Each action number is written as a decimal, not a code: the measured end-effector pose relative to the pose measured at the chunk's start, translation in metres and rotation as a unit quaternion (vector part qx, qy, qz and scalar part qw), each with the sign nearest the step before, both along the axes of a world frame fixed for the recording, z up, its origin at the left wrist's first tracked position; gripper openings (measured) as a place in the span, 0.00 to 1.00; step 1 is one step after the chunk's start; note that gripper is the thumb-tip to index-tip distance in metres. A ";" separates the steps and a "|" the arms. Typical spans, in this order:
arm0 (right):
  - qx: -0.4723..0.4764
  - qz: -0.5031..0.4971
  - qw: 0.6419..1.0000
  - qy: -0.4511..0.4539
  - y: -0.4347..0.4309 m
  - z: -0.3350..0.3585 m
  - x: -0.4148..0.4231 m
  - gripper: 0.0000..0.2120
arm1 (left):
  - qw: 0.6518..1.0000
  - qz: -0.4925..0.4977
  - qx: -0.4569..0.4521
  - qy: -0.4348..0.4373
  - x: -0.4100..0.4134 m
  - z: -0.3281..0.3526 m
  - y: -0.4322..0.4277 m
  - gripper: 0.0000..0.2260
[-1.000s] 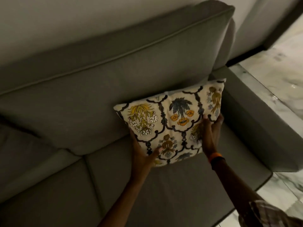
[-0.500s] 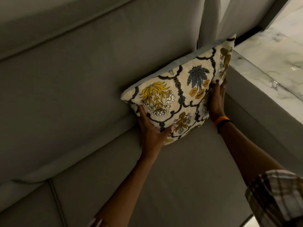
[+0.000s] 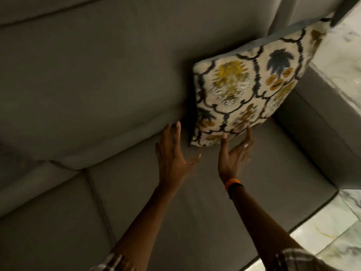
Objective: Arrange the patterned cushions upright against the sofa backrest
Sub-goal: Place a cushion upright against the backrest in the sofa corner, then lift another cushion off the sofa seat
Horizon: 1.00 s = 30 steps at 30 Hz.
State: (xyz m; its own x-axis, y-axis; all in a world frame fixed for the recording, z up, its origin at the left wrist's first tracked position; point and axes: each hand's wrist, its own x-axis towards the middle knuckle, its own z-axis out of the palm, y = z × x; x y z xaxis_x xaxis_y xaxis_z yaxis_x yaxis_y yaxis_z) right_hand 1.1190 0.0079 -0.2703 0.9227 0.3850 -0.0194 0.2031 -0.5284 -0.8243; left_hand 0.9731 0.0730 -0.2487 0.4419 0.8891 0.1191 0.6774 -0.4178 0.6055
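One cream cushion (image 3: 246, 90) with dark scrollwork and yellow, orange and blue flowers stands upright on the grey sofa seat (image 3: 175, 212). It leans against the grey backrest (image 3: 101, 75) in the corner by the right armrest. My left hand (image 3: 173, 155) hovers open just left of its lower left corner, apart from it. My right hand (image 3: 234, 153) is open below the cushion's bottom edge, fingertips touching or almost touching the fabric. An orange and black band sits on my right wrist.
The grey armrest (image 3: 316, 122) bounds the seat on the right, close beside the cushion. Pale marble floor (image 3: 332, 227) lies beyond the sofa's right and front edges. A seam (image 3: 97, 198) splits the seat cushions to the left.
Both hands have let go of the cushion and drawn back, fingers spread. The cushion now stands on its own against the backrest, nearer the armrest corner.
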 end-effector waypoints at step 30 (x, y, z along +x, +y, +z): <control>-0.153 0.370 0.879 0.257 -0.068 0.071 -0.858 0.50 | 0.819 0.470 -0.327 0.045 -0.943 0.081 -0.140 0.51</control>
